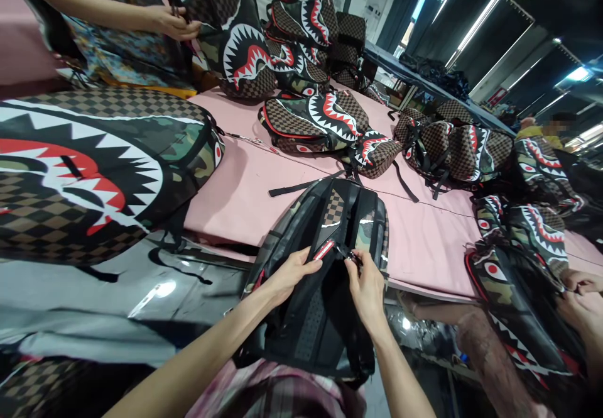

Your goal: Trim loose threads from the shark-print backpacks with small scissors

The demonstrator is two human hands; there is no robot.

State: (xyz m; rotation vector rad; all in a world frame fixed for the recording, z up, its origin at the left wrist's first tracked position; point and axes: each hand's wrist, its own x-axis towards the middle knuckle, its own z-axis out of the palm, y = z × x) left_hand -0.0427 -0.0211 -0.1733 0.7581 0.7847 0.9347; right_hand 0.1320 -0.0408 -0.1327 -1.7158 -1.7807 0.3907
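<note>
A black backpack (308, 336) with checkered and camouflage trim lies with its strap side up, leaning from my lap onto the table edge. Over its middle, my left hand (299, 270) pinches the lower end of a small red tag (324, 249) with white lettering. My right hand (365, 276) is closed at the fingertips on a small dark clip (349, 254) beside the tag. Whether tag and clip are joined is hard to make out. Part of the clip is hidden by my fingers. Both hands are close to the shoulder straps.
The pink-covered table (428, 236) bears several shark-mouth backpacks (311, 119) and a stack of bags (301, 22). A large shark-mouth backpack (94, 173) stands at left. A co-worker's hand (176, 23) touches a bag across the table; another person's hands (581, 292) hold one at right.
</note>
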